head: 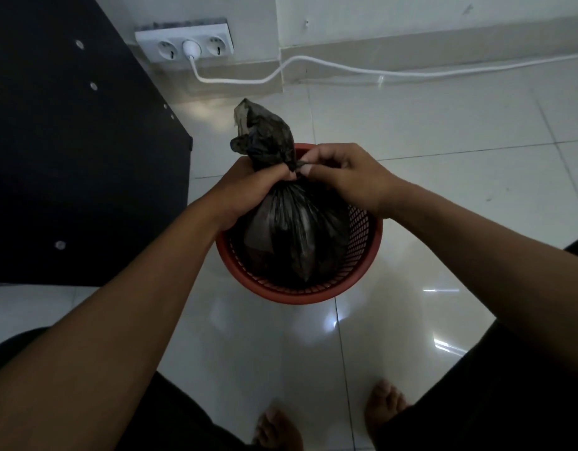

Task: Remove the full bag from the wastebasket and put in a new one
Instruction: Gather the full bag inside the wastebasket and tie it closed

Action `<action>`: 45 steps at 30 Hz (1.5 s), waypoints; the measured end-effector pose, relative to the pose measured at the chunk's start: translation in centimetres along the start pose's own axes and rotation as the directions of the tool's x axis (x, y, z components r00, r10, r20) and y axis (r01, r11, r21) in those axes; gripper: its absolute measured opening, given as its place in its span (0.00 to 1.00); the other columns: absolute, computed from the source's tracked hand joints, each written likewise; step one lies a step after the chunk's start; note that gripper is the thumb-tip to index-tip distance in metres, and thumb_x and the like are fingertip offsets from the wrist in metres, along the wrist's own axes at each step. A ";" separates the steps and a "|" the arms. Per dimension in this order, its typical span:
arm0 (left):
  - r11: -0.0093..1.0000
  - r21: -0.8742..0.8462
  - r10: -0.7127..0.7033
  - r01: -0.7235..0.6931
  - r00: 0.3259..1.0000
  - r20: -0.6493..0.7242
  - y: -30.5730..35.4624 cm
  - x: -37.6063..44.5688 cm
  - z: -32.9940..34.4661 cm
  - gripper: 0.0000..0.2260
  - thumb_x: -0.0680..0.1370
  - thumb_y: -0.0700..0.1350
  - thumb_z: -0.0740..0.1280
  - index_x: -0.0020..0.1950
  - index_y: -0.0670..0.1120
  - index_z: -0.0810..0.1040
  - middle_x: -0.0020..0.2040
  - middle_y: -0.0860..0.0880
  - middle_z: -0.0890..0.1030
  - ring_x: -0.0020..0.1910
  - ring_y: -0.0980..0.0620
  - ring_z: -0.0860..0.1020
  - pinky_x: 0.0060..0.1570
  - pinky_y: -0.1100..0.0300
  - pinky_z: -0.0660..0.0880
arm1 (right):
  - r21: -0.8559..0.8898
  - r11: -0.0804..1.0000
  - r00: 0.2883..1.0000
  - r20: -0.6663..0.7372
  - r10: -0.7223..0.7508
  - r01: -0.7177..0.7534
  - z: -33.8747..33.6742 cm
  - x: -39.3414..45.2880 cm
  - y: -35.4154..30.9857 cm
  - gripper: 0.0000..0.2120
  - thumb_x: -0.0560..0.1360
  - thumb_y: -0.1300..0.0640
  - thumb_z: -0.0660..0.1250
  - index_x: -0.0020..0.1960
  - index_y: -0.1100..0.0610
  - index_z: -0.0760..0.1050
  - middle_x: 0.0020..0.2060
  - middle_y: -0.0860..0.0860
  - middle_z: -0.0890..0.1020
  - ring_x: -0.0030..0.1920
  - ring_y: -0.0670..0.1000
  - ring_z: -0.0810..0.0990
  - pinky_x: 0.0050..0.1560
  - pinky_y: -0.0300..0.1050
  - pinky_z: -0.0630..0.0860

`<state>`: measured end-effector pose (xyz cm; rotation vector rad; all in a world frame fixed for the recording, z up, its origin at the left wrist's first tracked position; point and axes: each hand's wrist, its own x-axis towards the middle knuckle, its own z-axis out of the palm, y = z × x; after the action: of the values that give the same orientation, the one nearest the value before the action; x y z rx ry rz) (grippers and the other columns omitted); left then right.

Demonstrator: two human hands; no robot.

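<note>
**Cinching the full bag before the lift**

Gathering the neck of the black bag (pixel 290 222), the left hand (pixel 245 190) wraps its curled fingers tight around the bunched plastic, while the right hand (pixel 343 174) pinches a thin twisted strand at the knot. The bag sits inside the red mesh wastebasket (pixel 362 255), its loose top flaring toward 12 o'clock.

Thin, soft film like this probably crumples and stretches, and may tear if pulled hard; the bulging body suggests modest weight. The cinched neck just below the knot looks the safest hold, for a straight upward lift.

Glossy white floor tiles (pixel 443 125) lie underneath and look slippery for bare feet. A dark cabinet (pixel 69 141) stands at 9 o'clock; a wall socket strip (pixel 183 43) at 11 o'clock feeds a white cable (pixel 346 66) running toward 2 o'clock.
</note>
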<state>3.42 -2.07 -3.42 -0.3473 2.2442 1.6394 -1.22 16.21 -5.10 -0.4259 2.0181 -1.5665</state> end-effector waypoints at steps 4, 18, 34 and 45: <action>0.998 0.051 -0.024 0.022 0.999 0.029 -0.1 0.1 0.1 0.07 0.66 0.51 0.67 0.39 0.51 0.83 0.43 0.49 0.84 0.52 0.45 0.82 0.61 0.42 0.74 | 0.072 0.978 0.968 0.177 0.180 -0.195 -0.5 0.0 -0.4 0.06 0.78 0.62 0.64 0.49 0.58 0.80 0.42 0.51 0.81 0.43 0.46 0.78 0.47 0.44 0.71; 0.971 0.238 -0.051 0.020 0.991 0.123 0.3 0.7 -0.4 0.19 0.62 0.52 0.67 0.52 0.51 0.82 0.52 0.47 0.84 0.56 0.45 0.80 0.63 0.42 0.75 | -0.722 0.400 0.782 0.313 -0.538 0.564 -0.2 -0.5 0.3 0.07 0.76 0.56 0.67 0.51 0.56 0.82 0.57 0.52 0.83 0.59 0.55 0.81 0.61 0.52 0.74; 0.514 0.752 0.699 -0.413 0.709 -0.088 -2.6 -0.5 1.2 0.08 0.72 0.44 0.70 0.48 0.42 0.84 0.47 0.47 0.81 0.46 0.48 0.77 0.43 0.52 0.76 | -0.252 0.967 0.999 0.015 -0.036 0.039 0.4 -0.6 0.1 0.06 0.78 0.60 0.68 0.48 0.64 0.78 0.41 0.57 0.83 0.43 0.54 0.83 0.49 0.52 0.82; 0.911 0.401 0.149 -0.096 0.983 -0.103 -0.8 -0.2 1.2 0.08 0.78 0.43 0.66 0.42 0.40 0.79 0.52 0.46 0.73 0.50 0.54 0.71 0.40 0.79 0.63 | -0.671 0.726 0.980 0.004 -0.200 0.151 0.9 -0.3 -0.3 0.04 0.77 0.57 0.67 0.48 0.56 0.78 0.48 0.50 0.78 0.47 0.50 0.76 0.48 0.43 0.72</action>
<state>4.07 -1.21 -4.33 -0.2174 2.6731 1.1988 -0.47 15.60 -4.89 -0.8649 2.6329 -0.8873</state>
